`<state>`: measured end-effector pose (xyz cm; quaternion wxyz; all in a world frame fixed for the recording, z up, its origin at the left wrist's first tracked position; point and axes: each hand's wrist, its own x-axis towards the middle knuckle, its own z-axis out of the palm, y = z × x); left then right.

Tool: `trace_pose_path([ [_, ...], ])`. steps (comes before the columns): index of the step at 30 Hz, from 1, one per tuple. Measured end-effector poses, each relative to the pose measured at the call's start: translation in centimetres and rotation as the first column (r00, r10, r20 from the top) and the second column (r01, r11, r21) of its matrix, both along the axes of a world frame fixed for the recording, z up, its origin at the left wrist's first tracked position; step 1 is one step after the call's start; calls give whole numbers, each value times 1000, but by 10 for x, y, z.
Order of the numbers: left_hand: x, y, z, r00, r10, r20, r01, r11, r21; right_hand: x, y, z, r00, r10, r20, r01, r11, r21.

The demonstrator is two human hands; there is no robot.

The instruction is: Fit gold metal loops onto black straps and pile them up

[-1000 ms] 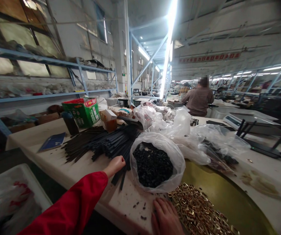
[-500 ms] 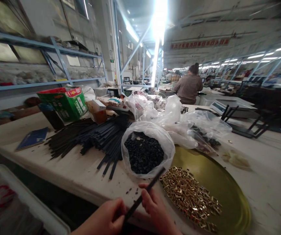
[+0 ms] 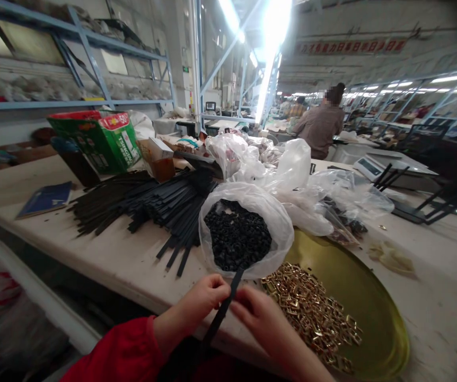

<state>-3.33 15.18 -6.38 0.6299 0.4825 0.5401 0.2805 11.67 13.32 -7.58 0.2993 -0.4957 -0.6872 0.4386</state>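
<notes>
A dark flat strap (image 3: pixel 221 313) runs between my hands, its far end reaching the rim of the plastic bag. My left hand (image 3: pixel 207 295) is closed on the strap's left side. On the other side, my right hand (image 3: pixel 258 313) has its fingers pinched at the strap; whether a small part is also between them is hidden. Just beyond the hands, a white plastic bag (image 3: pixel 282 233) lies open, full of small black pieces (image 3: pixel 238 236). Gold-coloured metal buckles (image 3: pixel 312 307) are heaped on a round golden tray (image 3: pixel 385 318) to the right.
Bundles of dark straps (image 3: pixel 165 204) fan across the table (image 3: pixel 105 265). Behind them stand a green and red box (image 3: pixel 105 143) and a blue booklet (image 3: pixel 47 199). More clear bags (image 3: pixel 252 162) sit at the back. A white bin (image 3: pixel 33 289) is lower left. Another person (image 3: pixel 319 127) is farther off.
My left hand has moved forward and up along the strap, close to my right hand. The strap now points more steeply away, and the camera view has shifted slightly.
</notes>
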Motion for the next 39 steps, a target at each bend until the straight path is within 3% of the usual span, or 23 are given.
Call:
trace_pose_path([
  [1,-2,1,1,999,24,25,-23,999,-36,9,12,5,977,-153,152,124,976,180],
  [2,-3,2,1,998,43,44,-40,996,-76,17,24,8,934,-255,252,168,932,321],
  [4,-5,4,2,996,67,62,-58,989,-138,25,51,6,857,-321,403,120,885,450],
  [7,-4,8,1,993,91,71,-79,983,-166,22,80,-9,745,-268,611,-4,914,406],
  [9,-4,10,-2,993,99,65,-87,982,-169,17,91,-20,713,-241,658,-26,929,368],
  [15,-6,10,-4,990,119,77,-103,976,-191,20,93,-31,762,-230,606,-4,933,359],
  [17,-5,8,1,988,136,79,-116,970,-215,25,87,-28,805,-250,538,39,927,372],
  [19,-2,5,7,985,139,98,-111,961,-252,29,75,-23,901,-260,347,143,933,329],
  [22,4,-1,11,977,108,184,-43,945,-324,33,52,-17,962,-262,-75,266,962,62],
  [25,11,-10,10,981,7,196,49,959,-279,35,26,-14,899,-305,-313,251,947,-202],
  [28,13,-18,7,995,-101,0,101,995,-8,35,5,-19,819,-387,-424,231,899,-373],
  [31,13,-24,5,964,-180,-196,222,950,221,33,-10,-29,744,-474,-472,237,847,-476],
  [35,15,-28,1,920,-301,-251,362,899,246,29,-20,-39,653,-530,-541,238,822,-518],
  [39,20,-31,-1,915,-322,-244,367,914,170,27,-25,-39,536,-600,-594,200,774,-600],
])
